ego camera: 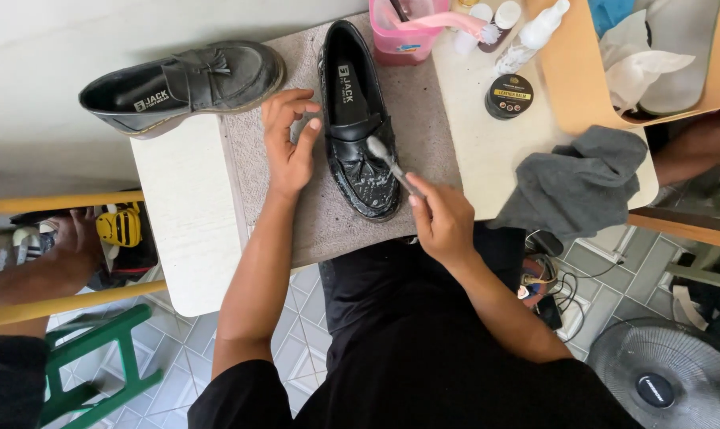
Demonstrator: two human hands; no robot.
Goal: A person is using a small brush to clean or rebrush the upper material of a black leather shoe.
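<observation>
Two hands, two black loafers, one brush

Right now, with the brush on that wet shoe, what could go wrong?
The right hand scrubs the foamy toe of the black loafer with a small brush; suds may soak the mat. The left hand only rests beside it, so it could slide. The other loafer overhangs the table edge and might fall.

Your white surface carries a grey mat with one black loafer on it. A second loafer overhangs the far left edge. You also have a pink tub, a round black tin and a grey cloth to the right.
</observation>
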